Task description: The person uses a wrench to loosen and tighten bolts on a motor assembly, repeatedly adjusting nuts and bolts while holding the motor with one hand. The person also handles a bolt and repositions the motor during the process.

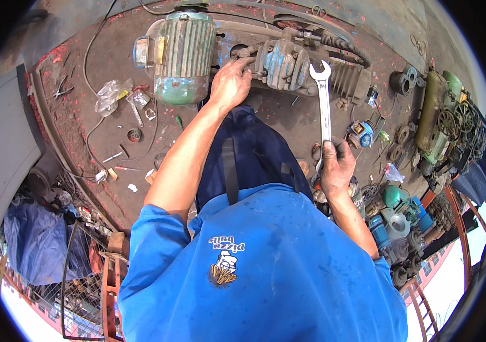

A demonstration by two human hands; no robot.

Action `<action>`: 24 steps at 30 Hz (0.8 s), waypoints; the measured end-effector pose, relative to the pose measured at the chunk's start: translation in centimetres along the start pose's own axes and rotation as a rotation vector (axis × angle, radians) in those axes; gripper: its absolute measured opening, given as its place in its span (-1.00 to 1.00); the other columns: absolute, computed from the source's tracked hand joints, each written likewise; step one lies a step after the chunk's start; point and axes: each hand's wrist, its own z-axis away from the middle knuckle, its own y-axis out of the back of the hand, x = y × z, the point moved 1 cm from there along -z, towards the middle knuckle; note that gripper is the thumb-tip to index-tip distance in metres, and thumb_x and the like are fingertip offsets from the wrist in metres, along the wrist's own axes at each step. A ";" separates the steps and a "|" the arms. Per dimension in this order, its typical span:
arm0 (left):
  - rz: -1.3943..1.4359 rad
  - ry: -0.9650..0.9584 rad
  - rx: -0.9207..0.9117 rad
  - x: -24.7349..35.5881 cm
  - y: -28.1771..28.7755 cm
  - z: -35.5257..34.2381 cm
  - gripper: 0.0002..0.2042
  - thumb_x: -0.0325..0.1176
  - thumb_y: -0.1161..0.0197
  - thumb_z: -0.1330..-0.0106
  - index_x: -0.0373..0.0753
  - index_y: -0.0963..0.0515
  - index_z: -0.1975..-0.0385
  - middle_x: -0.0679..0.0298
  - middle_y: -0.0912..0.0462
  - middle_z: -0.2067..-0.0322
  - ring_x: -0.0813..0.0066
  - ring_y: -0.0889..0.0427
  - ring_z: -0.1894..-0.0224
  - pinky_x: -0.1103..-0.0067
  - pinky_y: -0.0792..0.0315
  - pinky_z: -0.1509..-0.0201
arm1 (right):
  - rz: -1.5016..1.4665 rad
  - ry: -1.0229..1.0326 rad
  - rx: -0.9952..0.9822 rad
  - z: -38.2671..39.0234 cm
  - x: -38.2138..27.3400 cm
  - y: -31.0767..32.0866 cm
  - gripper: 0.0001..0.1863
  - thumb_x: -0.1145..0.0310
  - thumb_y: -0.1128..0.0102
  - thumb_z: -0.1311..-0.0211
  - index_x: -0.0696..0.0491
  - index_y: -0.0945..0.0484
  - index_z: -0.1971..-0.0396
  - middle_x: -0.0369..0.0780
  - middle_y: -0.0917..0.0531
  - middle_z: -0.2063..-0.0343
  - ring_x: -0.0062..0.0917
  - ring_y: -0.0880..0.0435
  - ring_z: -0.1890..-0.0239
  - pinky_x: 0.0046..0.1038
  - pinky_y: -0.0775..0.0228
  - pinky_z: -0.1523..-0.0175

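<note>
My right hand is closed round the lower end of a large steel open-end wrench. The wrench stands nearly upright in view, its open jaw close to the grimy cylinder block of a compressor pump. My left hand reaches to the pump's left side, index finger stretched out against the metal near a round dark opening. I see nothing held in it, though its other fingers are partly hidden. Left of that hand sits a green, ribbed electric motor with a box on its side.
Pliers, a clear plastic bag, a small wrench and cables lie on the stained floor to the left. Rightward are a small blue machine part, a dark metal cylinder and heaped old machinery. A belt runs behind the pump.
</note>
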 end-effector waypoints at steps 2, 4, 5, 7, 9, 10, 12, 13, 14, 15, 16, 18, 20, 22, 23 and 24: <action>-0.178 0.065 -0.162 -1.4 -0.2 1.0 -0.65 -0.24 -0.11 -0.32 -0.27 -0.64 0.02 -0.05 -0.65 -0.04 0.01 -0.58 -0.14 0.27 -0.39 -0.32 | 0.007 0.001 0.000 0.0 0.4 0.0 -0.76 0.31 -0.15 -0.52 0.22 -0.57 0.14 -0.28 -0.65 0.59 -0.70 -0.55 0.59 -0.58 -0.37 0.48; -0.247 0.087 -0.245 -1.6 -0.8 2.3 -0.71 -0.23 -0.14 -0.31 -0.26 -0.65 0.13 -0.01 -0.66 0.02 0.05 -0.60 -0.08 0.28 -0.45 -0.23 | -0.011 0.016 -0.002 -0.1 0.6 0.0 -0.76 0.31 -0.15 -0.52 0.22 -0.57 0.14 -0.28 -0.65 0.59 -0.70 -0.55 0.60 -0.58 -0.37 0.48; -0.210 0.179 -0.320 1.1 -0.3 2.8 -0.69 -0.22 -0.15 -0.32 -0.23 -0.66 0.07 0.00 -0.64 0.06 0.05 -0.62 -0.05 0.28 -0.46 -0.20 | -0.022 0.012 0.007 0.0 1.0 0.1 -0.76 0.32 -0.15 -0.52 0.22 -0.57 0.14 -0.28 -0.65 0.59 -0.70 -0.54 0.60 -0.58 -0.37 0.48; 0.044 0.105 -0.279 2.9 -0.3 3.3 -0.66 -0.23 -0.15 -0.33 -0.20 -0.66 -0.01 0.01 -0.63 0.06 0.02 -0.61 -0.05 0.27 -0.46 -0.19 | 0.022 -0.028 0.021 0.2 -0.1 -0.1 -0.76 0.31 -0.15 -0.52 0.22 -0.58 0.15 -0.28 -0.65 0.60 -0.70 -0.54 0.61 -0.58 -0.37 0.49; 0.128 -0.076 -0.035 2.8 -0.7 2.3 -0.66 -0.29 -0.16 -0.34 -0.21 -0.63 -0.07 -0.04 -0.64 0.10 -0.08 -0.61 -0.03 0.22 -0.49 -0.15 | 0.028 -0.022 0.016 0.0 -0.5 -0.3 -0.75 0.30 -0.15 -0.52 0.22 -0.58 0.15 -0.29 -0.65 0.60 -0.70 -0.54 0.62 -0.58 -0.37 0.49; 0.044 -0.002 -0.020 2.3 -0.5 1.8 -0.65 -0.31 -0.15 -0.36 -0.22 -0.62 -0.09 -0.05 -0.64 0.00 -0.07 -0.58 -0.12 0.24 -0.44 -0.24 | 0.016 -0.004 0.007 0.1 -0.5 -0.4 -0.75 0.30 -0.15 -0.52 0.22 -0.58 0.15 -0.29 -0.65 0.60 -0.70 -0.55 0.61 -0.58 -0.37 0.49; -0.194 0.064 0.052 1.0 -0.5 1.3 -0.66 -0.32 -0.15 -0.37 -0.20 -0.62 -0.10 -0.04 -0.68 0.01 -0.08 -0.56 -0.17 0.21 -0.41 -0.31 | 0.019 0.016 -0.005 0.3 -0.4 -0.2 -0.75 0.30 -0.15 -0.52 0.22 -0.58 0.14 -0.29 -0.65 0.60 -0.70 -0.55 0.61 -0.57 -0.38 0.49; -0.274 0.081 -0.041 -0.4 -0.6 1.5 -0.68 -0.30 -0.16 -0.35 -0.20 -0.64 -0.06 -0.01 -0.71 0.10 -0.07 -0.58 -0.13 0.18 -0.43 -0.27 | 0.030 0.020 -0.013 0.5 -0.5 -0.1 -0.75 0.30 -0.15 -0.52 0.22 -0.58 0.14 -0.29 -0.65 0.60 -0.70 -0.55 0.61 -0.57 -0.38 0.49; -0.290 0.152 -0.148 -0.3 -0.8 1.8 -0.68 -0.29 -0.17 -0.34 -0.18 -0.64 -0.04 0.00 -0.71 0.10 -0.07 -0.58 -0.12 0.18 -0.43 -0.26 | 0.040 0.024 -0.014 0.3 -0.4 -0.1 -0.75 0.30 -0.15 -0.52 0.22 -0.58 0.14 -0.29 -0.65 0.60 -0.70 -0.56 0.61 -0.57 -0.38 0.49; -0.308 0.225 -0.260 0.5 -0.6 2.6 -0.68 -0.28 -0.17 -0.33 -0.17 -0.65 -0.03 0.02 -0.71 0.10 -0.06 -0.58 -0.11 0.18 -0.44 -0.24 | 0.039 0.024 -0.007 0.3 -0.3 -0.1 -0.75 0.30 -0.15 -0.52 0.22 -0.58 0.14 -0.28 -0.65 0.60 -0.70 -0.56 0.61 -0.57 -0.38 0.49; -0.189 0.181 -0.282 1.6 -0.4 3.3 -0.70 -0.27 -0.17 -0.33 -0.15 -0.66 0.01 0.00 -0.68 0.08 -0.04 -0.59 -0.09 0.19 -0.45 -0.23 | 0.037 0.024 0.000 0.2 -0.1 -0.1 -0.75 0.30 -0.15 -0.52 0.22 -0.58 0.14 -0.28 -0.65 0.60 -0.70 -0.56 0.61 -0.57 -0.38 0.49; -0.126 0.071 -0.149 3.3 -0.4 3.5 -0.68 -0.28 -0.18 -0.32 -0.16 -0.63 -0.04 -0.03 -0.63 0.04 -0.05 -0.60 -0.06 0.18 -0.47 -0.18 | 0.043 0.022 0.012 0.3 0.1 -0.3 -0.74 0.29 -0.15 -0.52 0.22 -0.58 0.14 -0.28 -0.65 0.60 -0.69 -0.55 0.61 -0.56 -0.38 0.49; -0.140 0.052 0.041 4.1 0.2 2.0 -0.63 -0.31 -0.19 -0.32 -0.24 -0.57 -0.10 -0.05 -0.64 0.04 -0.09 -0.60 -0.06 0.16 -0.49 -0.18 | 0.025 -0.049 -0.008 0.6 -0.3 -0.5 -0.76 0.29 -0.15 -0.52 0.20 -0.59 0.18 -0.30 -0.67 0.52 -0.71 -0.56 0.52 -0.59 -0.39 0.40; -0.307 0.050 0.014 0.9 -0.7 1.1 -0.72 -0.29 -0.21 -0.24 -0.27 -0.64 0.12 -0.08 -0.63 0.13 -0.10 -0.68 0.13 0.17 -0.59 0.03 | 0.004 -0.024 -0.017 0.3 -0.6 -0.4 -0.76 0.29 -0.14 -0.53 0.18 -0.60 0.21 -0.31 -0.68 0.49 -0.71 -0.56 0.48 -0.60 -0.39 0.37; -0.356 0.089 -0.119 0.0 -0.9 1.3 -0.73 -0.27 -0.20 -0.21 -0.28 -0.65 0.19 -0.08 -0.64 0.15 -0.10 -0.68 0.13 0.18 -0.59 0.01 | -0.005 -0.032 -0.027 0.4 -0.7 -0.4 -0.76 0.29 -0.14 -0.53 0.18 -0.60 0.21 -0.31 -0.68 0.49 -0.71 -0.56 0.48 -0.60 -0.39 0.37; -0.365 0.084 -0.228 1.0 -0.9 1.7 -0.76 -0.26 -0.17 -0.19 -0.28 -0.64 0.29 -0.06 -0.66 0.15 -0.04 -0.67 0.09 0.20 -0.56 -0.05 | -0.015 -0.040 -0.028 0.4 -0.8 -0.3 -0.76 0.29 -0.14 -0.52 0.18 -0.60 0.21 -0.31 -0.68 0.49 -0.71 -0.56 0.49 -0.60 -0.39 0.37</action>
